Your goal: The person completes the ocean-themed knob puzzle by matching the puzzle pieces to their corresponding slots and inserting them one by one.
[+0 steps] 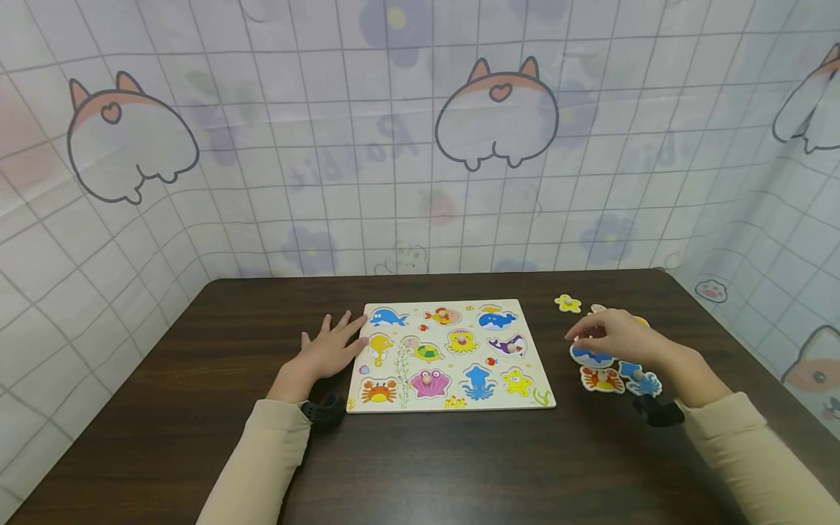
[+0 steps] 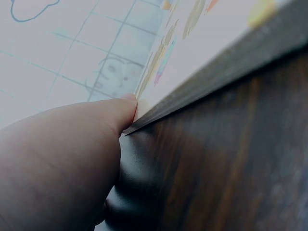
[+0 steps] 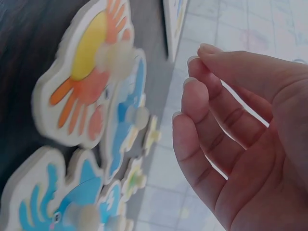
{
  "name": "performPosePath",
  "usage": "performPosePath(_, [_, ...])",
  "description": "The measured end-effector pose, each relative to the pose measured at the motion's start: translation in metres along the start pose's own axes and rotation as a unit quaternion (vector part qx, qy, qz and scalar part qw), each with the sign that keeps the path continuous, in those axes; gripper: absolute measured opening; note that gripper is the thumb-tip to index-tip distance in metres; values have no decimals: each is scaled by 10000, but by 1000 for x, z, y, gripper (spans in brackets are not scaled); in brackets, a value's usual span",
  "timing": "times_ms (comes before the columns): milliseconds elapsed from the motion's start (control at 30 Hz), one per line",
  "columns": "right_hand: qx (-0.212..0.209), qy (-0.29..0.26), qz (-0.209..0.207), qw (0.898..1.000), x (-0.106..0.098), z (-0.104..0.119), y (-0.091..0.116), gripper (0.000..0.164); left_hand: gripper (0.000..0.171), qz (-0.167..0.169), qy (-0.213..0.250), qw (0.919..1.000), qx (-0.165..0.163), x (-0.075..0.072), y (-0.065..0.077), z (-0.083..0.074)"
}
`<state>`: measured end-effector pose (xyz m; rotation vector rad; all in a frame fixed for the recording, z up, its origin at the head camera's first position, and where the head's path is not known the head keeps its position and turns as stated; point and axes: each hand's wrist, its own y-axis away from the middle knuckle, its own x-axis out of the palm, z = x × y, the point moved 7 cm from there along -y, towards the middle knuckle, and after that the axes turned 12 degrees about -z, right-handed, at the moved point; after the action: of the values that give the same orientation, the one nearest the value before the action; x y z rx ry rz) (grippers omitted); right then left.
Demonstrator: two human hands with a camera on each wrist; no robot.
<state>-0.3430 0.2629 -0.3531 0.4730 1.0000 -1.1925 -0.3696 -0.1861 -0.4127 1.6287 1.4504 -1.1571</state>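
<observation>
A white wooden knob puzzle board (image 1: 482, 405) with sea-animal pictures lies on the dark table. My left hand (image 1: 328, 351) is spread flat beside it, fingertips at its left edge; in the left wrist view the thumb (image 2: 122, 110) touches the board's corner. Over the loose pieces at the right hovers my right hand (image 1: 623, 339), its fingers loosely curved, thumb tip near the index tip, and nothing shows between them. Below it are a blue whale piece (image 1: 590, 357), an orange crab piece (image 3: 91, 82) with a pale knob, and a blue squid piece (image 1: 644, 383).
A small yellow piece (image 1: 567, 303) lies farther back, between board and right hand. Other pieces are partly hidden behind that hand. The dark table (image 1: 459, 467) ends at a wall covering (image 1: 367, 204) with a grid pattern at the back and sides.
</observation>
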Motion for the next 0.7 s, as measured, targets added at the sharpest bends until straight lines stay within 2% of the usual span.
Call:
performPosePath(133, [144, -12, 8, 9999, -1, -9, 0, 19, 65, 8, 8, 10000, 2, 0, 0, 0])
performPosePath(367, [65, 51, 49, 10000, -4, -25, 1, 19, 65, 11, 11, 10000, -8, -1, 2, 0])
performPosePath(467, [166, 100, 105, 9998, -4, -33, 2, 19, 65, 3, 11, 10000, -6, -1, 2, 0])
performPosePath(700, [292, -46, 184, 9994, -4, -42, 4, 20, 65, -13, 33, 10000, -5, -2, 2, -1])
